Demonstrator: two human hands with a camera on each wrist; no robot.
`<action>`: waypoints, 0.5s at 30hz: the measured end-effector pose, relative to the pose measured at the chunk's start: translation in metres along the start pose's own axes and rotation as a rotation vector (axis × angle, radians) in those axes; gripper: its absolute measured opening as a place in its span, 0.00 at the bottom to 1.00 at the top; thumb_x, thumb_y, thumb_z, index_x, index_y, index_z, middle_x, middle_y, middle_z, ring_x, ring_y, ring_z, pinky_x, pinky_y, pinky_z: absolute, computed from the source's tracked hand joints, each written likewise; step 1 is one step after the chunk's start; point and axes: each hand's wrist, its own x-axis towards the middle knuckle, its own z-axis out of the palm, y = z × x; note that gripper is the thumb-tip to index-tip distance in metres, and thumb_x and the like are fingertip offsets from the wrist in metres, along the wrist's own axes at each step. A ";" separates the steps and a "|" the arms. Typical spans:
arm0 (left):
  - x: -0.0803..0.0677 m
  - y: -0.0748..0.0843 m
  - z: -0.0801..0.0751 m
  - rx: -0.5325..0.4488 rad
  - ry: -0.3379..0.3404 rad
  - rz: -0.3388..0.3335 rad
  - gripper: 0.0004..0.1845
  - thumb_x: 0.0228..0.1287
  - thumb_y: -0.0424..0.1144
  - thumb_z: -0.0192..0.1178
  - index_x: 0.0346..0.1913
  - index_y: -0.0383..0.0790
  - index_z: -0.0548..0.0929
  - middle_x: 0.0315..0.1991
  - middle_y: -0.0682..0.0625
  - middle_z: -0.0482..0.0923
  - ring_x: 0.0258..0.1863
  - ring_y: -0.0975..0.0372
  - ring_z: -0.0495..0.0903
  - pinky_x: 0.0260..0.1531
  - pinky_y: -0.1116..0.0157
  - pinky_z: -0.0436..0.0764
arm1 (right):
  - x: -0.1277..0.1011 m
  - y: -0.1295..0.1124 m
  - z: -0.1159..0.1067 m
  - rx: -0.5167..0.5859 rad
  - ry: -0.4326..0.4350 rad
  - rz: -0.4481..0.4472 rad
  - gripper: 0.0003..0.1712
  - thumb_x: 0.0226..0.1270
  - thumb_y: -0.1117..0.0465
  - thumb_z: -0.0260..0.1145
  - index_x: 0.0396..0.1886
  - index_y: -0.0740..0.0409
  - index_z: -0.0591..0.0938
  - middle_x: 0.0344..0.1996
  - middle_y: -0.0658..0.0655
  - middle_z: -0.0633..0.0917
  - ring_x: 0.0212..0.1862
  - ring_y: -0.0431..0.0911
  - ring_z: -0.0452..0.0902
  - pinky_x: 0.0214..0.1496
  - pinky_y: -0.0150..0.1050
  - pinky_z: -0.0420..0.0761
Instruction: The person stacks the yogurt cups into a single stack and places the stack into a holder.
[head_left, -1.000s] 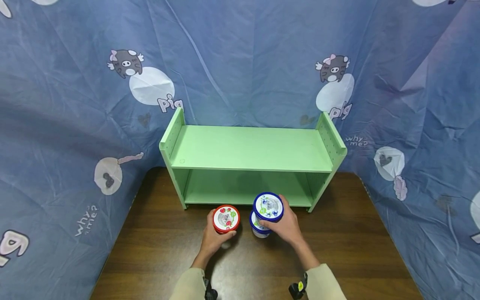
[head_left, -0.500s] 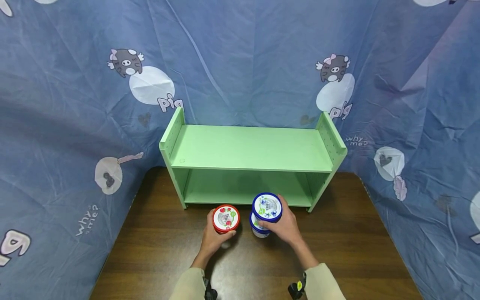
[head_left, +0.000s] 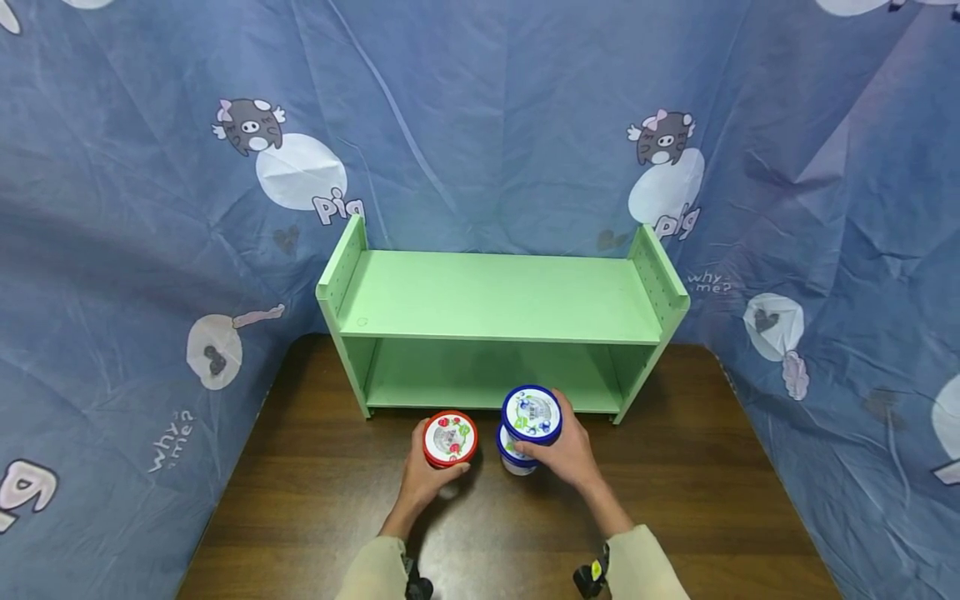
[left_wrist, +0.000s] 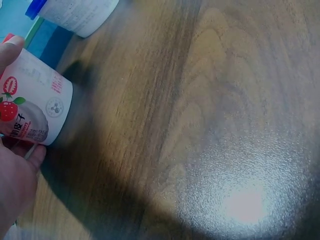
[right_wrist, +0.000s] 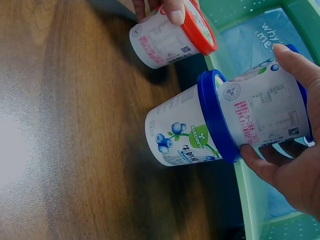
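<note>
Head view: at lower centre of the frame, on the brown table [head_left: 315, 492], the left hand [head_left: 423, 479] curls round a red-lidded cup [head_left: 450, 439], fingers wrapped on its side so it stands upright. Just right of it, the right hand [head_left: 573, 454] grips the upper blue-lidded cup [head_left: 532, 414], which sits on the lid of a lower blue-lidded cup [head_left: 514, 454], a hold that likely steadies the stack. A green shelf [head_left: 495, 300] stands behind, mid-frame.

Left wrist view: the red cup [left_wrist: 31, 105] lies at the left edge, a fingertip on its rim and the palm below it; the table fills the rest.

Right wrist view: right of centre, thumb and fingers [right_wrist: 295, 57] clasp the upper cup [right_wrist: 267, 115] from both sides, seated on the lower one [right_wrist: 182, 132]; the red cup [right_wrist: 172, 35] shows at top.
</note>
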 end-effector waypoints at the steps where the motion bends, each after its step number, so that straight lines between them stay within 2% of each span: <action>1: 0.000 0.000 0.000 -0.008 -0.002 -0.003 0.58 0.31 0.43 0.82 0.70 0.45 0.60 0.59 0.40 0.77 0.55 0.51 0.78 0.55 0.53 0.74 | 0.000 0.000 0.000 -0.001 0.001 -0.002 0.66 0.36 0.48 0.83 0.75 0.49 0.56 0.63 0.63 0.75 0.63 0.59 0.73 0.62 0.58 0.74; 7: -0.001 0.003 -0.001 -0.022 -0.012 -0.003 0.58 0.31 0.42 0.82 0.71 0.44 0.60 0.60 0.40 0.76 0.56 0.51 0.77 0.56 0.52 0.73 | 0.000 0.001 0.001 0.001 0.004 -0.005 0.66 0.36 0.48 0.83 0.75 0.49 0.56 0.64 0.63 0.74 0.64 0.59 0.72 0.63 0.59 0.73; 15: 0.000 0.011 -0.004 -0.038 -0.017 0.039 0.59 0.30 0.40 0.82 0.71 0.43 0.60 0.60 0.40 0.76 0.56 0.52 0.76 0.58 0.52 0.72 | 0.000 0.002 0.000 0.005 0.002 0.002 0.66 0.36 0.48 0.84 0.75 0.47 0.56 0.64 0.63 0.74 0.64 0.59 0.72 0.64 0.58 0.72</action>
